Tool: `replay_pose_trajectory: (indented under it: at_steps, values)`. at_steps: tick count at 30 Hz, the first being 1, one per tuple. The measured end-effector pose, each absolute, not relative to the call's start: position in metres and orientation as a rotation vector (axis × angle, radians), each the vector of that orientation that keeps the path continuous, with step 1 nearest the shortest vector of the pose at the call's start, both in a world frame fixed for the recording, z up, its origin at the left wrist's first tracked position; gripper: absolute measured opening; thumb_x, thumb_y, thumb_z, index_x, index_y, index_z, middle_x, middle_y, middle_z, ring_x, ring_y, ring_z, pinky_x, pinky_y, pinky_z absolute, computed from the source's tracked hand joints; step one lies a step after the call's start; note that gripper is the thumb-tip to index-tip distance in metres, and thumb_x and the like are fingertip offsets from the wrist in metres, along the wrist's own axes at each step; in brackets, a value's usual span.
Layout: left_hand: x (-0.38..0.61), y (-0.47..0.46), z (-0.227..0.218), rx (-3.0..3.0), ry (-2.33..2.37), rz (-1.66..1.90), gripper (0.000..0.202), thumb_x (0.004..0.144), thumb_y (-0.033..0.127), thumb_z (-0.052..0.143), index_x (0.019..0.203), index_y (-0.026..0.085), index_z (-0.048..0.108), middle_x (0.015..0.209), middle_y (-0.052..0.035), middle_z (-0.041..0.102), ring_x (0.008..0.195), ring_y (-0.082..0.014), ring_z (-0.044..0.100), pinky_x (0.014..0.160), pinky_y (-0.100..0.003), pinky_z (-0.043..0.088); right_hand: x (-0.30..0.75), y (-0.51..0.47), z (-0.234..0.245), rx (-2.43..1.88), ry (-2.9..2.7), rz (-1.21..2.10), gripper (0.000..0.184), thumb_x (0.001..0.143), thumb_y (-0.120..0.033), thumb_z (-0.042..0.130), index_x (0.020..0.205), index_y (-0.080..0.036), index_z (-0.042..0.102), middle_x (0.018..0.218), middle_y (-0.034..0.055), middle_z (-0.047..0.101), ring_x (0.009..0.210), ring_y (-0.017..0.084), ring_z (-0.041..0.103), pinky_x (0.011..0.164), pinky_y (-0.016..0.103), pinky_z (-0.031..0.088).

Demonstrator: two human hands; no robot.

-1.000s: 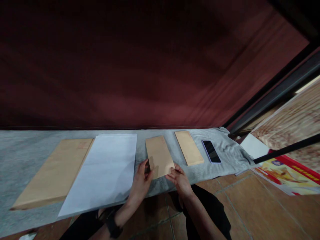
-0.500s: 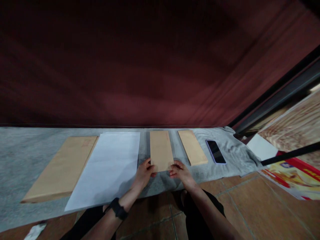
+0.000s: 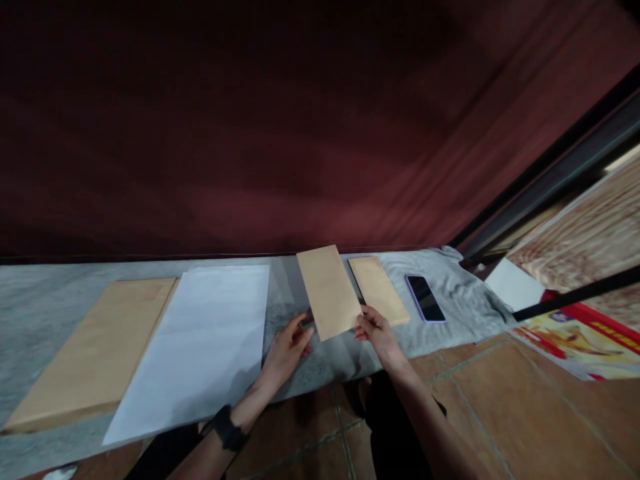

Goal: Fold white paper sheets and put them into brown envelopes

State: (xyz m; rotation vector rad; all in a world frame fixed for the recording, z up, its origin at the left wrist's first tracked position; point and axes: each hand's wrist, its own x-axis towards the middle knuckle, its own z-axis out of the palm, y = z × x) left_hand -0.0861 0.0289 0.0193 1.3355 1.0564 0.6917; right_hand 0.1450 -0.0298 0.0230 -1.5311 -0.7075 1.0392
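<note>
A small brown envelope (image 3: 330, 292) is tilted above the grey cloth (image 3: 285, 293), its lower right corner pinched in my right hand (image 3: 376, 333). My left hand (image 3: 289, 343) is just off the envelope's lower left side, fingers apart and holding nothing. Right of the held envelope lies a stack of similar brown envelopes (image 3: 381, 290), partly behind it. To the left of my left hand rests a stack of white paper sheets (image 3: 200, 340). Beyond that, large brown envelopes (image 3: 100, 350) lie at the far left.
A phone (image 3: 425, 298) lies on the cloth at the right. Behind everything hangs a dark red fabric (image 3: 300, 167). A black metal bar (image 3: 575, 303) and a red and yellow printed box (image 3: 585, 340) stand at the right. Below is a tiled floor (image 3: 480, 413).
My left hand has let go of the small envelope. My right hand has turned and lifted it, so it now slants and shows its plain side. The view has shifted slightly.
</note>
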Motion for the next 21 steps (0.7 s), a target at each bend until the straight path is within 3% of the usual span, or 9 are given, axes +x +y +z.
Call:
replay_pose_trajectory:
  at_steps: [11,21]
  values:
    - [-0.088,0.024,0.012,1.592,1.071,0.584,0.045,0.083,0.041,0.053,0.118,0.016,0.069,0.078,-0.0047,0.073,0.070,-0.0211,0.068,0.066,-0.030,0.052,0.243,-0.050,0.042,-1.717,-0.545,0.649,0.062,0.062,-0.055,0.069,0.110,-0.016,0.067,0.057,-0.0072,0.054,0.046,0.012,0.052,0.048,0.027,0.047]
    - [-0.087,0.024,0.011,1.721,1.064,0.539,0.041,0.084,0.040,0.050,0.110,0.017,0.073,0.079,-0.0062,0.075,0.076,-0.0226,0.070,0.072,-0.031,0.051,0.261,-0.060,0.019,-1.819,-0.520,0.562,0.046,0.068,-0.044,0.064,0.104,-0.015,0.068,0.056,-0.0072,0.056,0.042,0.011,0.051,0.045,0.024,0.047]
